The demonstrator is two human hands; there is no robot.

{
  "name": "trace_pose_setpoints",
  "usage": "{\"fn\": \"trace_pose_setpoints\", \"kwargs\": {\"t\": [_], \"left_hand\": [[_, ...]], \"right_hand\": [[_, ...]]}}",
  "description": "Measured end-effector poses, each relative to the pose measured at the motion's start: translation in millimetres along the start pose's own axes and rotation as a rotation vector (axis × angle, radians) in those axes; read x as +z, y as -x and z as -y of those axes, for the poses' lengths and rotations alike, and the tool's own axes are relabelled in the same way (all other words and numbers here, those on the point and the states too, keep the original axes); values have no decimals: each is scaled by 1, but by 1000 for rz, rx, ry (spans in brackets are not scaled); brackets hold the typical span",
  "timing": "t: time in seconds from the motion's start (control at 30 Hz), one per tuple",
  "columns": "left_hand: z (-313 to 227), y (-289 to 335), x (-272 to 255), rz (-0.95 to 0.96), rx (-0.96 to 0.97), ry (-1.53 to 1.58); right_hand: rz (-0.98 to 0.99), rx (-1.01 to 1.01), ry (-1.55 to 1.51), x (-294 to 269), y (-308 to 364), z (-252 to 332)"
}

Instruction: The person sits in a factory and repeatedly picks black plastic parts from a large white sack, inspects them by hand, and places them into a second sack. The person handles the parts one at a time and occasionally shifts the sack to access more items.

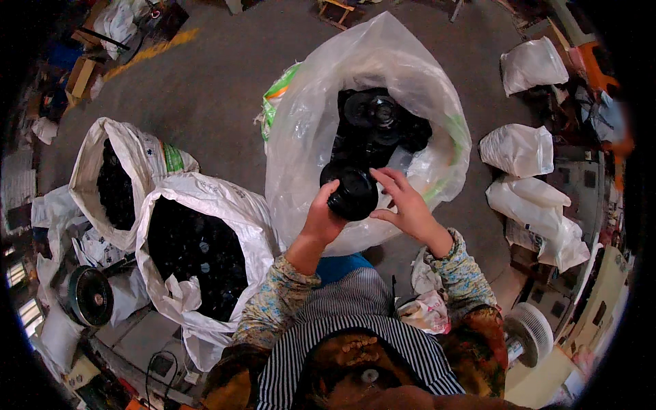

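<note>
A round, glossy black plastic part (pixel 352 193) is gripped in my left hand (pixel 324 217), whose thumb lies along its left side. My right hand (pixel 408 208) is on the other side with fingers spread; the index fingertip and thumb tip come up to the part's right rim, and light plastic shows through the gap between. Both hands are over the near side of a large clear plastic bag (pixel 301 137) lining a sack. Inside the bag lie several more black parts (pixel 383 119), one with a round, ringed face turned up.
To the left stand two open white woven sacks (pixel 195 188) (pixel 126 140) full of small black pieces, with a dark fan (pixel 90 296) beside them. White bags (pixel 517 150) line the right side. A white fan (pixel 529 331) stands at the lower right.
</note>
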State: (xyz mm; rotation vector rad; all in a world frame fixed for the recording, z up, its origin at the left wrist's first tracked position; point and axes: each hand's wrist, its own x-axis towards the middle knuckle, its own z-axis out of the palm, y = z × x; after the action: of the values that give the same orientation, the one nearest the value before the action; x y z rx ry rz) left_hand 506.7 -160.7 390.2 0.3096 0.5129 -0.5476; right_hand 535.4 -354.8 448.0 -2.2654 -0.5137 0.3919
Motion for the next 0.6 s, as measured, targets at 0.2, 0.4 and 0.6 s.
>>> {"fn": "trace_pose_setpoints", "kwargs": {"t": [0.2, 0.4, 0.6], "left_hand": [[-3, 25, 34, 127, 40, -103], [5, 28, 34, 74, 25, 144], [11, 31, 32, 34, 96, 98]], "right_hand": [[231, -196, 21, -12, -15, 21], [230, -155, 11, -7, -3, 27], [213, -133, -22, 2, 4, 31]]}}
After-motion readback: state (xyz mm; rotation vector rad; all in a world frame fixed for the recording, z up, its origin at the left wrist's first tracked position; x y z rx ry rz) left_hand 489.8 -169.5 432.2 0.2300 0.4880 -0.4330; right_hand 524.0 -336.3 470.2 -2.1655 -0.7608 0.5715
